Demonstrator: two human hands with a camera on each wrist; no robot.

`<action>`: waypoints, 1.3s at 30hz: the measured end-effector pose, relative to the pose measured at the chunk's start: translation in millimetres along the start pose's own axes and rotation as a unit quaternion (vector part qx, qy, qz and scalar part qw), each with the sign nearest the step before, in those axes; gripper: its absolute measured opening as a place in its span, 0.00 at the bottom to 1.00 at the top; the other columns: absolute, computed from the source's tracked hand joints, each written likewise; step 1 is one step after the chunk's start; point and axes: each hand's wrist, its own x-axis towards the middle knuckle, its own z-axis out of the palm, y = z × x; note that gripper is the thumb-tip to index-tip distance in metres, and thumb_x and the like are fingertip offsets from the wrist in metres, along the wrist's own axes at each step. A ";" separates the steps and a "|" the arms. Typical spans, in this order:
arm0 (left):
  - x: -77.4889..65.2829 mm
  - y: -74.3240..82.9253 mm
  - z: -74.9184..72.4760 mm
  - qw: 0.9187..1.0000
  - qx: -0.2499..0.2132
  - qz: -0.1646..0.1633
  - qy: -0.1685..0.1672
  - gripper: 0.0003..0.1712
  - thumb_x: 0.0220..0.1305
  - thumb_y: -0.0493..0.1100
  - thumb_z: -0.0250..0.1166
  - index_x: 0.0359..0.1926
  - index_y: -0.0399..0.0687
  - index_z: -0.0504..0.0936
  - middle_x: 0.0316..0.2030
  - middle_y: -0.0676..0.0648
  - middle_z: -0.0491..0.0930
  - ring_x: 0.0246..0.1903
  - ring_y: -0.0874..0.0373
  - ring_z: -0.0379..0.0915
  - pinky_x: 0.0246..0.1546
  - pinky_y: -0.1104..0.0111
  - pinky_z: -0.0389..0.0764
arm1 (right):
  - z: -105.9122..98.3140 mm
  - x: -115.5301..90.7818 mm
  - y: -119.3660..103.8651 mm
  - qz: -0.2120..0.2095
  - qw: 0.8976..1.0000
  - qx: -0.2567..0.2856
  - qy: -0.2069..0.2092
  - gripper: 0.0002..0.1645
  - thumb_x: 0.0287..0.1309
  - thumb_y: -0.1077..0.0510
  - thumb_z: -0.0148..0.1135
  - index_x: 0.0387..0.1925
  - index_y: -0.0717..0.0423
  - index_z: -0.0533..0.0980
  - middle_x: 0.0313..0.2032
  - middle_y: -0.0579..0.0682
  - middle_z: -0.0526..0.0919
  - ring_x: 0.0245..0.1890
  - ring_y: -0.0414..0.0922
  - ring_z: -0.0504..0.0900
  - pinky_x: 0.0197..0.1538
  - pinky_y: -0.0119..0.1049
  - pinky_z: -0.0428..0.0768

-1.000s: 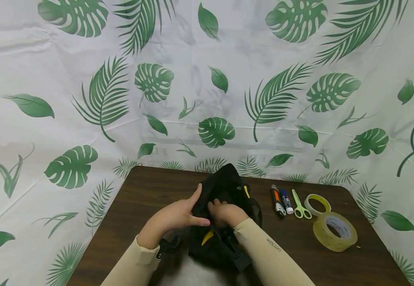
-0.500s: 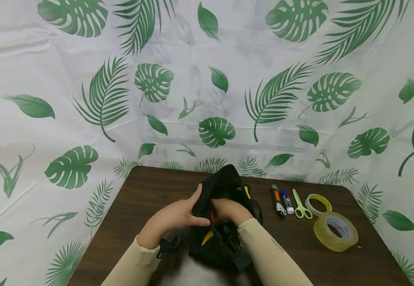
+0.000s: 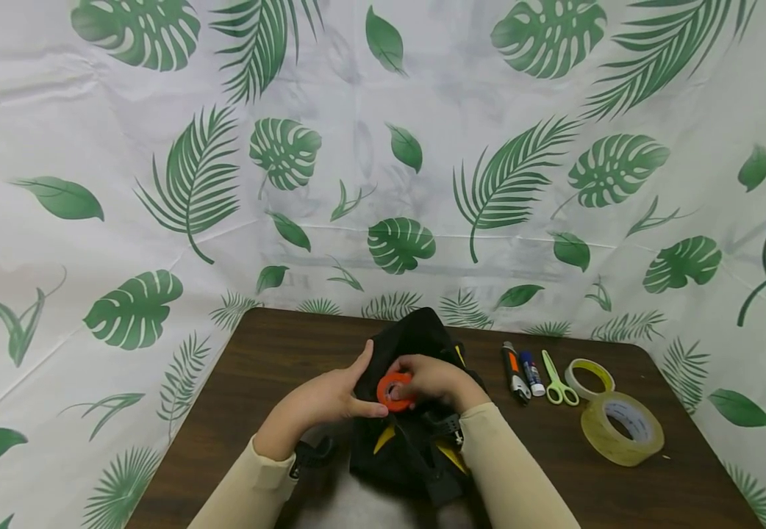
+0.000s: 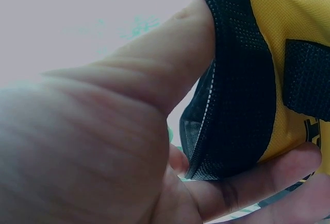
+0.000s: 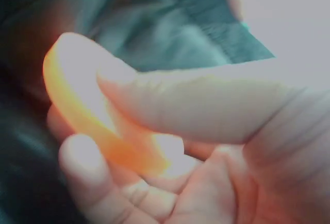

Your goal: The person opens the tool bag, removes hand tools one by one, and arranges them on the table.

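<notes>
A black bag [image 3: 383,470] with yellow patches stands on the table, its mouth spread wide. My left hand [image 3: 320,400] grips the zippered rim at the left; in the left wrist view the thumb lies over the zipper edge and the fingers reach along the outside of the bag [image 4: 242,90]. At the mouth, my right hand [image 3: 432,378] pinches a small orange-red roll of tape [image 3: 389,391] between thumb and fingers. The right wrist view shows that tape roll [image 5: 77,90] close up, washed out by glare, with dark fabric behind it.
Right of the bag lie a utility knife [image 3: 514,373], a glue stick [image 3: 531,373], light green scissors [image 3: 558,382], a narrow tape roll [image 3: 571,375] and a wide clear tape roll [image 3: 595,433] on the dark wooden table [image 3: 290,342]. A leaf-print sheet [image 3: 330,242] hangs behind.
My right hand has come up out of the bag's interior with the orange-red tape roll, which was hidden, then partly seen. The left hand has stayed at the rim.
</notes>
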 end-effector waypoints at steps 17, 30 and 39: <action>-1.6 2.0 2.8 1.000 -0.004 0.000 0.007 0.73 0.65 0.71 0.75 0.90 0.63 0.32 0.79 0.35 0.69 0.73 0.41 0.76 0.74 0.44 0.75 | -36.4 -77.5 -29.6 -0.106 0.976 0.113 0.155 0.23 0.76 0.52 0.70 0.61 0.63 0.75 0.46 0.55 0.88 0.39 0.48 0.91 0.43 0.40 0.93; -3.3 2.3 4.6 1.000 0.000 0.006 0.005 0.73 0.66 0.71 0.74 0.90 0.63 0.30 0.79 0.34 0.70 0.73 0.40 0.76 0.72 0.43 0.77 | -22.7 -140.1 12.3 -0.133 0.869 0.229 0.418 0.24 0.76 0.52 0.69 0.62 0.61 0.75 0.33 0.43 0.86 0.25 0.40 0.84 0.30 0.30 0.86; -4.1 2.8 4.8 1.000 -0.004 0.005 0.006 0.73 0.66 0.71 0.74 0.90 0.64 0.30 0.75 0.35 0.75 0.69 0.42 0.81 0.70 0.44 0.79 | -8.6 -162.5 84.9 -0.105 0.827 0.324 0.448 0.17 0.82 0.58 0.61 0.61 0.64 0.69 0.37 0.43 0.85 0.31 0.38 0.87 0.37 0.30 0.87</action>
